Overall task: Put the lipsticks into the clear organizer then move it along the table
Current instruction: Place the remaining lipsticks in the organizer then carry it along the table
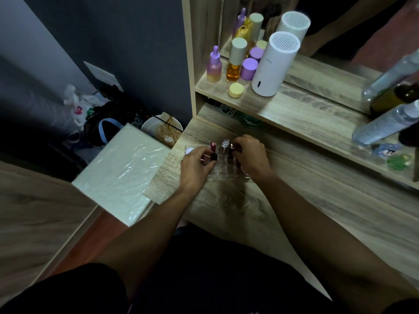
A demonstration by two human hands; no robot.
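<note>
Nearest the camera, two bare forearms reach forward over the wooden table (283, 200) and meet at the clear organizer (223, 171), which sits near the table's left end, its long axis running left to right between the hands. The left hand (196, 167) curls at the organizer's left end, fingers pinched around a dark lipstick (213, 156) at a front slot. The right hand (251, 156) closes on the right end, fingertips at another dark lipstick (233, 148); whether it grips tube or wall, I cannot tell. Behind stand a red lipstick (212, 145) and a clear-capped one (225, 143). Free tabletop lies mainly rightward, so sliding likely goes that way.
</note>
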